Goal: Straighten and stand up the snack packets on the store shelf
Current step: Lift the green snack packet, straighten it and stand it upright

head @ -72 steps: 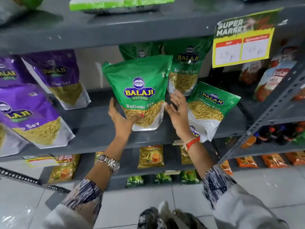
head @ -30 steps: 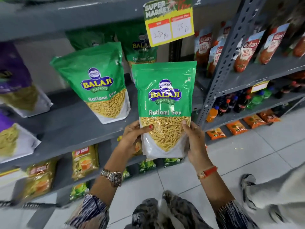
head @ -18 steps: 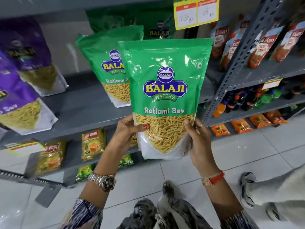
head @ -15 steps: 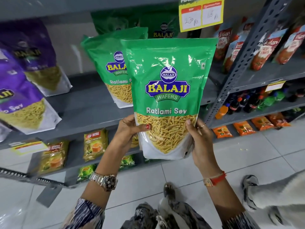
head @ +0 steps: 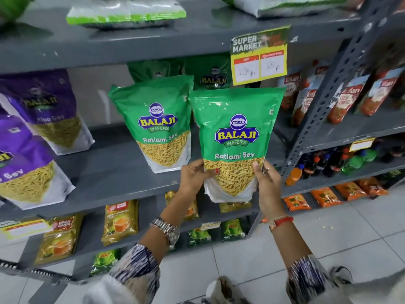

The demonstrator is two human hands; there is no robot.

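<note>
I hold a green Ratlami Sev packet (head: pixel 235 137) upright by its lower corners, over the front edge of the grey shelf (head: pixel 114 172). My left hand (head: pixel 195 178) grips its lower left side, my right hand (head: pixel 266 183) its lower right side. A second green Ratlami Sev packet (head: pixel 156 121) stands upright on the shelf just to the left. Further green packets (head: pixel 213 74) stand in shadow behind. Purple Aloo Sev packets (head: pixel 50 110) lean at the left of the same shelf.
A yellow price sign (head: pixel 259 60) hangs from the shelf above. A perforated grey upright post (head: pixel 328 93) bounds the shelf on the right, with red tomato packets (head: pixel 346 97) and drink bottles (head: pixel 324 165) beyond it. Tea packets (head: pixel 120 220) fill the lower shelves. White floor tiles lie below.
I picked the fallen green packet off the shelf's right side, held it up close in both hands, and now it sits farther forward and right, near the shelf's front edge.
</note>
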